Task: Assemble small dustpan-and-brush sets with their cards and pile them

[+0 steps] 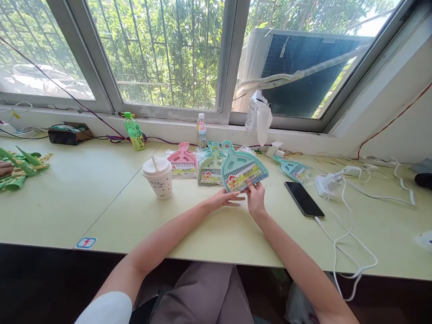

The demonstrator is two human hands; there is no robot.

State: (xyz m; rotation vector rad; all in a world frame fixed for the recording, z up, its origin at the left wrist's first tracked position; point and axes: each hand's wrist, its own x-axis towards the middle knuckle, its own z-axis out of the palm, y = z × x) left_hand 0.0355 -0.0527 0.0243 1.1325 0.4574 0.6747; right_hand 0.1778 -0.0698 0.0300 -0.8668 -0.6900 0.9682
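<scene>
A teal mini dustpan-and-brush set in clear wrapping is tilted up off the pale green table. My right hand grips its lower edge by the label, fingers pinched on it. My left hand lies just below the set's lower left corner, fingers stretched flat toward it and touching or nearly touching the wrapping. Behind it lie a green set, a pink set and, to the right, another teal set.
A lidded paper cup with a straw stands left of my hands. A black phone on a white cable lies right. Two bottles stand by the window. Chargers and cables spread right; green items lie far left.
</scene>
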